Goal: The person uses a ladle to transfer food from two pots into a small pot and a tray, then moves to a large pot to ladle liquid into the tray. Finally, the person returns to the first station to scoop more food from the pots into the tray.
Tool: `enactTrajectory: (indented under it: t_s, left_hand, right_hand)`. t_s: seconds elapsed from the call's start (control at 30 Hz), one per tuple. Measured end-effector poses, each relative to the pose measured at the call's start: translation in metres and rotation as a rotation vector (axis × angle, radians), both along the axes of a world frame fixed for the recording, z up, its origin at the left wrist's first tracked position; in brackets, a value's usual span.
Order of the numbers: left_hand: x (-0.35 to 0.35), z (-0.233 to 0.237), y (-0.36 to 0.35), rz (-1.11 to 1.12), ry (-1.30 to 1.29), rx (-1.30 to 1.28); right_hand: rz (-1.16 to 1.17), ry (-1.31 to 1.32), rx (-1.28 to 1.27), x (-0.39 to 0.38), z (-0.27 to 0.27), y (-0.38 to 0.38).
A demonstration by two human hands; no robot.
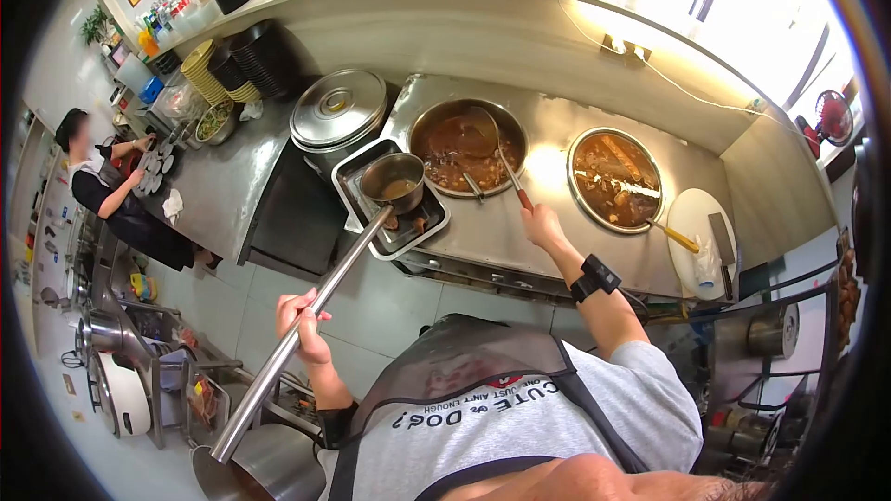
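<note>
My left hand [303, 323] is wrapped round the long metal handle of a deep ladle [393, 178]. The ladle's cup, with some liquid in it, is over a rectangular metal tray [432, 215] holding a few brown pieces. My right hand [545, 225] grips the red-ended handle of a wide ladle [475, 133]. That ladle's bowl lies in the brown stew of the left round pot [522, 153]. A second utensil handle [474, 186] sticks out at the pot's near edge.
Right of the stew pot sits another pot [574, 187] of brown broth with a yellow-handled utensil [677, 237]. A white board [685, 209] bears a cleaver [721, 239]. A lidded steel pot [339, 109] stands behind the tray. Another person [109, 187] works at the far left counter.
</note>
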State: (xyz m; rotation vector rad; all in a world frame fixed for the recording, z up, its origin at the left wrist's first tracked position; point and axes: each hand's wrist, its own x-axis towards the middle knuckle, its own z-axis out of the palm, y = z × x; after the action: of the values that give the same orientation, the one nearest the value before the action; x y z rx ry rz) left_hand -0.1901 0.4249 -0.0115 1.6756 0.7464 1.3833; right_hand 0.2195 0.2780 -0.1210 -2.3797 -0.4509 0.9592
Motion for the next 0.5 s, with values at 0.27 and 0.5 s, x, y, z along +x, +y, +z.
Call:
enactTrajectory:
  t_s: [0.27, 0.5]
  left_hand:
    - [-0.019, -0.008, 0.021, -0.058, -0.016, -0.004]
    - [-0.031, -0.013, 0.039, -0.094, -0.041, -0.013]
  right_hand:
    - [0.052, -0.693, 0.02, -0.026, 0.025, -0.044]
    - [0.022, -0.696, -0.042, -0.051, 0.004, -0.06]
